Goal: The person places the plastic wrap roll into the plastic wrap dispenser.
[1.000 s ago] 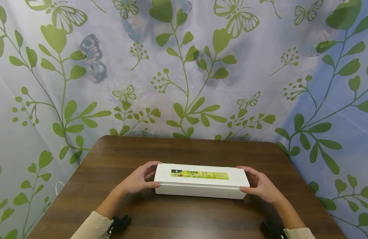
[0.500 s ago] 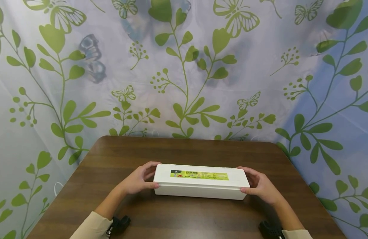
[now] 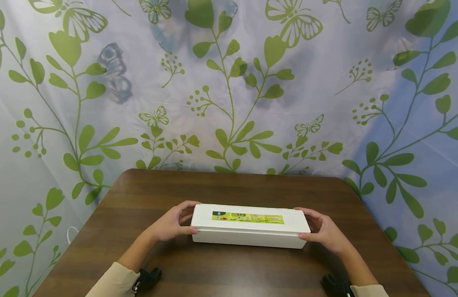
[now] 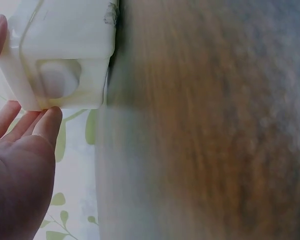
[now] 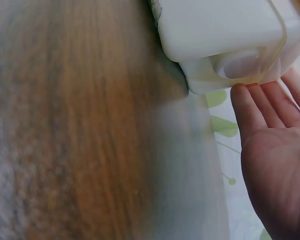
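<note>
A long white cling film box [image 3: 251, 237] with a yellow-green label [image 3: 247, 217] on its lid lies crosswise on the brown table [image 3: 229, 272]. My left hand [image 3: 173, 222] grips its left end, thumb on the front side and fingers at the back corner. At the other end, my right hand [image 3: 327, 233] holds the box the same way. Both wrist views show an end wall of the box [image 4: 60, 80] with a round recessed part. There the fingertips of the left hand [image 4: 25, 160] and right hand [image 5: 280, 160] touch the box's far edge. The lid is down, so the inside is hidden.
A hanging cloth [image 3: 229, 82] printed with green leaves and butterflies stands behind the table's far edge. A dark strap device [image 3: 149, 279] sits on the left wrist, and another dark device [image 3: 336, 284] on the right. A thin white cord [image 3: 69, 235] shows at the left edge.
</note>
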The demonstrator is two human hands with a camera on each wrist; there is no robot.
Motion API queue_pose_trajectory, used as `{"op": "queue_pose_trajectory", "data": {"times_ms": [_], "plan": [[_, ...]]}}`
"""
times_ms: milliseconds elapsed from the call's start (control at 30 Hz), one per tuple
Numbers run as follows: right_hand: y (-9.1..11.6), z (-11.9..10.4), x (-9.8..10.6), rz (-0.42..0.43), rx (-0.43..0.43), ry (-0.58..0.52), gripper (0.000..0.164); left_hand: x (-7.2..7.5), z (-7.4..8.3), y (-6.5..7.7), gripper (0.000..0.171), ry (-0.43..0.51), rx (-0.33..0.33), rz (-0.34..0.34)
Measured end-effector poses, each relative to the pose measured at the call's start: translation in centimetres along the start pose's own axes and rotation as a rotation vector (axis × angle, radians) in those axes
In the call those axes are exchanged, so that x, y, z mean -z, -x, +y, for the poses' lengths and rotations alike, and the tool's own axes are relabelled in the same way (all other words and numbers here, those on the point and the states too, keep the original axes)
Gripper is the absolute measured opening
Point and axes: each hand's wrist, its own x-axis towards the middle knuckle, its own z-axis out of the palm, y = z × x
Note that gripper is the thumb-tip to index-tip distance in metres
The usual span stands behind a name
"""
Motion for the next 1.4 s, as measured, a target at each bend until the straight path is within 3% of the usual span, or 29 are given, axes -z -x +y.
{"op": "queue_pose_trajectory", "data": {"times_ms": [367, 867, 1200, 1400], "plan": [[0.1, 0.2, 0.5, -0.007, -0.002, -0.021, 0.074, -0.1, 0.3, -0.4, 0.078, -0.001, -0.005, -0.008], [0.6, 0.1, 0.5, 0.044, -0.031, -0.002, 0.075, -0.5, 0.1, -1.0, 0.078, 0.008, -0.028, 0.007], [0.3, 0.9, -0.2, 0.017, 0.029, 0.014, 0.079, -0.1, -0.4, -0.7, 0.077, -0.002, -0.059, 0.043], [0.3, 0.1, -0.3, 0.018, 0.049, 0.09, 0.09, 0.3, -0.3, -0.6, 0.084, -0.006, -0.069, 0.03]]}}
